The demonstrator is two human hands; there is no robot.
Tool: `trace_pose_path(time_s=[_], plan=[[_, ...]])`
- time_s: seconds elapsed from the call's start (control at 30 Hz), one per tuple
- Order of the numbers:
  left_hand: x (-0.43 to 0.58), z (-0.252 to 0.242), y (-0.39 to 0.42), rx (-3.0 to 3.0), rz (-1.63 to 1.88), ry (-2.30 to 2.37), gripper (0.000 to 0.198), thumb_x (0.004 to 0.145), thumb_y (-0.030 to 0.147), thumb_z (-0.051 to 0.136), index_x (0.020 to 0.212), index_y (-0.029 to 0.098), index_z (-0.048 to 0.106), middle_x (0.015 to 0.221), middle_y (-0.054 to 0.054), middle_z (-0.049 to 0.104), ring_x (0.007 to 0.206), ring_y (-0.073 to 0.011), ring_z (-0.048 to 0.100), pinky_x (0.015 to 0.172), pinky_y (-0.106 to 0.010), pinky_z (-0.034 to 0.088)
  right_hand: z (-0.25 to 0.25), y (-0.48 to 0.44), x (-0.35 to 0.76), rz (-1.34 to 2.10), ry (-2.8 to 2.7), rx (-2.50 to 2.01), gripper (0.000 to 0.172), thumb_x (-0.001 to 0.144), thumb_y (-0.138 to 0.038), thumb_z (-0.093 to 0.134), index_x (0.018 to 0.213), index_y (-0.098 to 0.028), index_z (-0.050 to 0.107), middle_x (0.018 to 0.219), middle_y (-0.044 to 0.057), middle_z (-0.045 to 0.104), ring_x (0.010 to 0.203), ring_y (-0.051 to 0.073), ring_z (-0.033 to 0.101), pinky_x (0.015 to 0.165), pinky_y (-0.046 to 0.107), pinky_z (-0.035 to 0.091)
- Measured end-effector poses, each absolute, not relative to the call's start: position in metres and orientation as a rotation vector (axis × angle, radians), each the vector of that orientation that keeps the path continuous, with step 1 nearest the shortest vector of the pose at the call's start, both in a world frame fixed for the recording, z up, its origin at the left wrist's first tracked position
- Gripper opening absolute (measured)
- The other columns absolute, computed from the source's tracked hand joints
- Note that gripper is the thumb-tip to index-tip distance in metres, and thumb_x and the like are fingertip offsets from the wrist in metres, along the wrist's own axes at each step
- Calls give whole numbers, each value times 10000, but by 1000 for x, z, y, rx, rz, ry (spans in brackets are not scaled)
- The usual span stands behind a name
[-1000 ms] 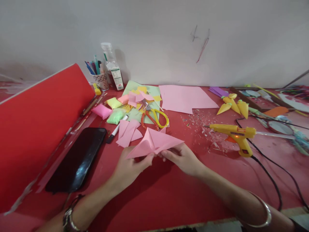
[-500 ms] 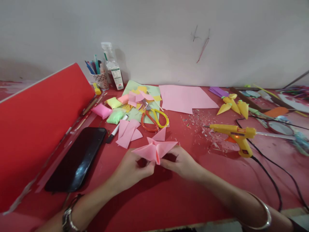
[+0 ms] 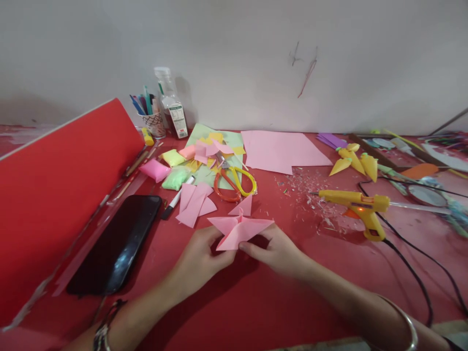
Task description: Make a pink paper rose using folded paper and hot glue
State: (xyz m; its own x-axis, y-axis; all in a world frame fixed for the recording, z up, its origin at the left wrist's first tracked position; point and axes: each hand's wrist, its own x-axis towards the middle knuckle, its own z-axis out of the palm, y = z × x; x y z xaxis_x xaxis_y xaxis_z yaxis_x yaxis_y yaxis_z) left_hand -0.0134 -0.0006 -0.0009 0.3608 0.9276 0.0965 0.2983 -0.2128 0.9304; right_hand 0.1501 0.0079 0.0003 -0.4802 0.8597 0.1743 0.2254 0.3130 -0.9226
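Centre of the frame, and there they were: left hand and right hand, both pinching the folded pink paper, thumbs close together at its lower edge! Shaping the folds looked like the step in hand; the next move seemed to call for light, even fingertip pressure. Just above lay a pink triangle, then scissors; right of centre, the glue gun (its little light aglow); lower left, a black phone.

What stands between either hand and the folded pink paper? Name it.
Nothing visible: the left hand and right hand both hold the folded pink paper. The nearest other thing, a pink triangular piece, lies on the far side of it, not between.
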Motion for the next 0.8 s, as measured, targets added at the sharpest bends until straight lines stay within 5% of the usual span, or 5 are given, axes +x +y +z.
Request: trace_pose_path(time_s=[0.33, 0.63, 0.8], plan=[[-11, 2, -3, 1687, 815, 1139, 103, 655, 187, 502, 594, 160, 581, 572, 19, 609, 546, -121, 557, 477, -170, 439, -5, 4, 150, 1141, -1941, -973, 128, 761, -171, 466, 782, -174, 593, 735, 7, 610, 734, 127, 567, 695, 241, 459], [-13, 1, -6, 1818, 754, 1049, 195, 746, 192, 438, 756, 204, 633, 702, 20, 636, 687, -131, 592, 630, -183, 463, 6, 0, 147, 1271, -2002, -919, 204, 654, -56, 475, 798, -167, 568, 840, 12, 548, 761, 108, 534, 712, 225, 452], [-11, 3, -8, 1755, 795, 1027, 214, 766, 224, 428, 809, 202, 637, 774, -4, 658, 728, -145, 599, 648, -194, 471, 8, -2, 147, 1434, -1905, -893, 163, 718, -130, 476, 858, -160, 554, 822, 11, 547, 740, 101, 532, 681, 216, 458]])
